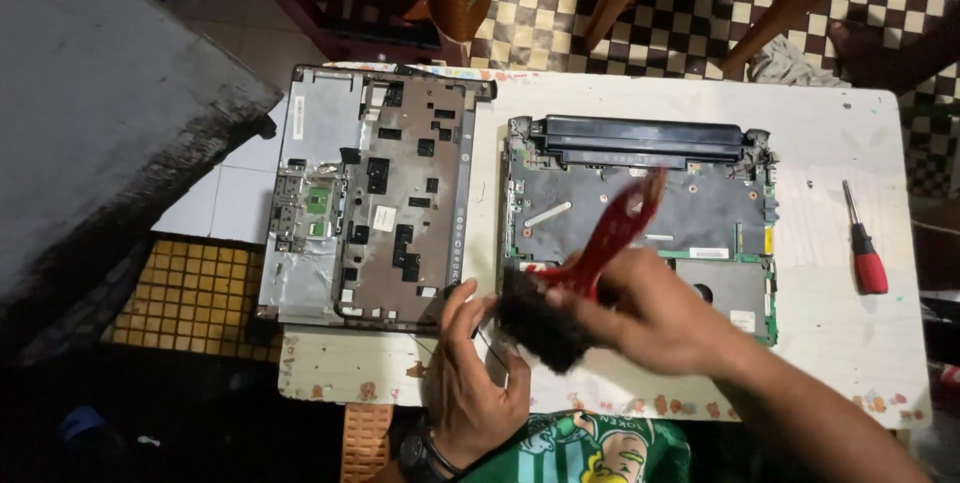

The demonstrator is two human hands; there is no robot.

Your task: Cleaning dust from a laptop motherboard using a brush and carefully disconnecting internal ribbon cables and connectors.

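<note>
Right hand (655,318): grip closed on red-handled brush (560,298), bristles over the opened laptop base (700,213). Left hand (470,378): fingers loosely curled, steadying the base's near corner. Left of the grip, detached keyboard cover (375,198); far right, red screwdriver (865,258) on bench (840,343).

A red-handled brush (590,258) with black bristles lies tilted over the opened laptop base (640,213), whose green circuit board is exposed, flat on the white table.

Single head-worn view, looking steeply down from close above the white table (820,343), floor beyond
</note>
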